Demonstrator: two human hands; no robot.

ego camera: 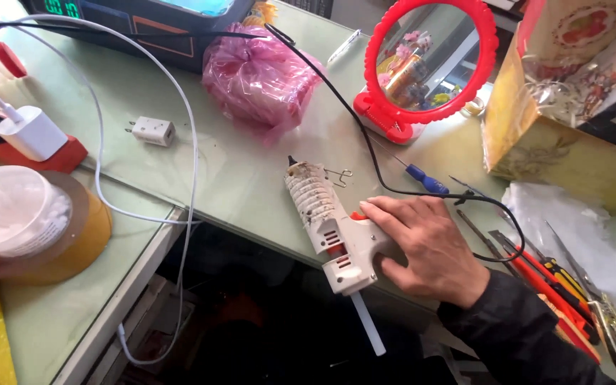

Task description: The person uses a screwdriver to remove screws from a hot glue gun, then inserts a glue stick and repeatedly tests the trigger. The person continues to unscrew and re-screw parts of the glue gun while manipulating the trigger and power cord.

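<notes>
White glue gun (pixel 326 221), one, gripped by right hand (pixel 425 246) fingers; one red mirror (pixel 429 60), one pink bag (pixel 261 78) behind.

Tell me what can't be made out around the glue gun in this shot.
- Head view: the glue gun handle, covered by the right hand.
- Left hand: outside the frame.
- Black cord: its far end runs off the left edge.
- Tools at right: partly under the dark sleeve, cut by the edge.
</notes>
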